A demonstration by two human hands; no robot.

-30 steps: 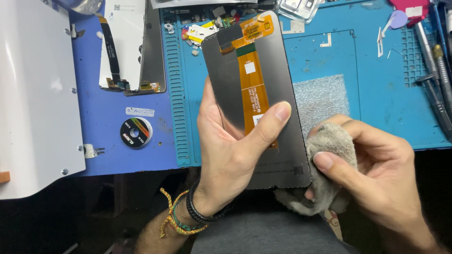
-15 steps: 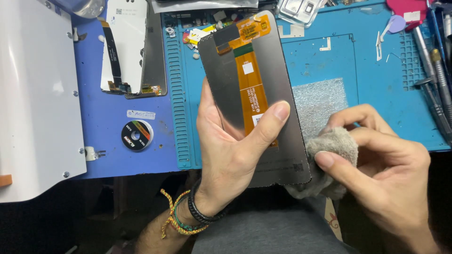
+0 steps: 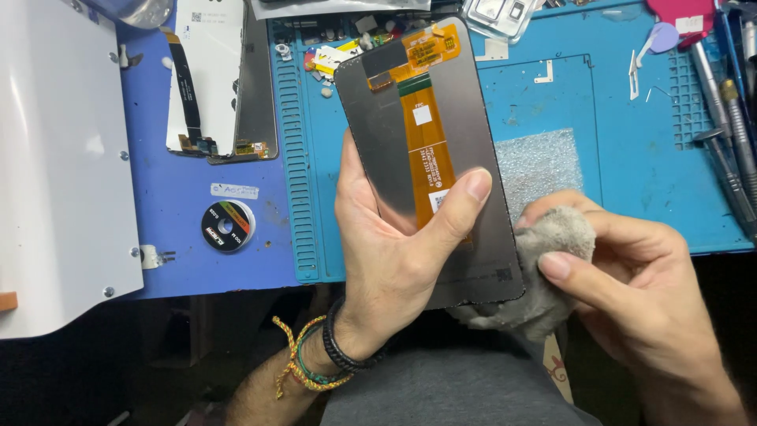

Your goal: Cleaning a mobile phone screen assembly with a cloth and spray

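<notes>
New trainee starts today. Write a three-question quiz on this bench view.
1. True or false: the left hand holds the phone screen panel with its orange flex cable facing the camera.
2. What does the right hand press against the panel's lower right edge? A) tweezers B) grey cloth C) screwdriver
3. What small round thing lies on the blue mat left of the panel?

Key: 1 true. 2 B, the grey cloth. 3 a black tape roll.

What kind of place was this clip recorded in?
Most likely a phone repair bench. The left hand holds a bare display panel with an orange flex cable, over a blue repair mat, with screwdrivers lying at the right edge.
</notes>
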